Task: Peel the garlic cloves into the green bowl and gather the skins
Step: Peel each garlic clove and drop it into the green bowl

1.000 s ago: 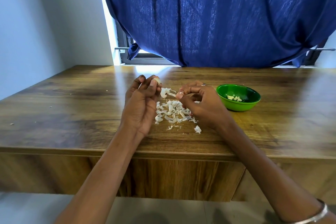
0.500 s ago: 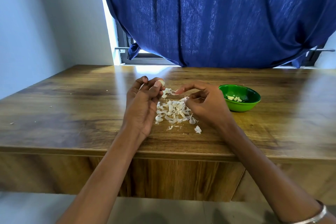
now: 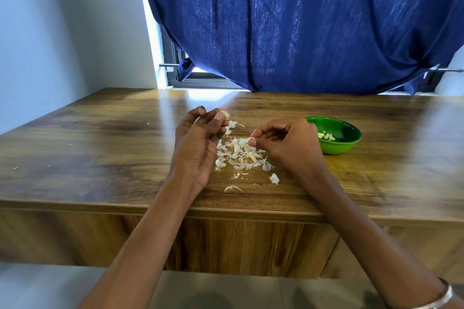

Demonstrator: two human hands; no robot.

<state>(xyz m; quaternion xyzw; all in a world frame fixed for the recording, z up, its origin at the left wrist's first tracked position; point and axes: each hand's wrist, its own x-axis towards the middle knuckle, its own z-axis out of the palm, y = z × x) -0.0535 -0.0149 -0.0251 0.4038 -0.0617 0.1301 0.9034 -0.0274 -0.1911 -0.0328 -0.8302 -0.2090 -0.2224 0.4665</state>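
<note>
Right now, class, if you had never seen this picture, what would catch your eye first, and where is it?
The white heap of garlic skins at the middle of the wooden table, between the two hands. The left hand holds a garlic clove at its fingertips above the heap, and the right hand pinches at the heap's top. To the right sits the green bowl with a few peeled cloves, under a big blue curtain.
</note>
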